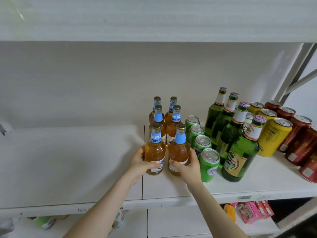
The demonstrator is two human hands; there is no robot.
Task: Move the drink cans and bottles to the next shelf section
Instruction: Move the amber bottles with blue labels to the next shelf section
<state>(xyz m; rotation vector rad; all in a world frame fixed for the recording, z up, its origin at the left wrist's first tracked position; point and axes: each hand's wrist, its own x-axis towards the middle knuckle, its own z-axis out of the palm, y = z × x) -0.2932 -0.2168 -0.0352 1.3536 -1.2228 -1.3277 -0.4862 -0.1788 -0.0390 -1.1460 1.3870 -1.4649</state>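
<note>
Several amber bottles with blue neck labels stand in two rows on the white shelf (171, 188), just right of the seam between sections. My left hand (139, 162) grips the front left amber bottle (154, 148) low on its body. My right hand (187, 164) grips the front right amber bottle (179, 150) the same way. Both bottles stand upright on the shelf. To the right come a row of green cans (208, 164), then tall green bottles (240, 157), yellow cans (273, 134) and red cans (300, 140).
The left shelf section (68, 160) beyond the seam (142, 169) holds nothing. Another shelf board (154, 19) hangs overhead. A grey metal upright and brace (295, 73) stand at the right rear. Below, pink and orange packets (250, 211) and small bottles (45, 221) sit on a lower shelf.
</note>
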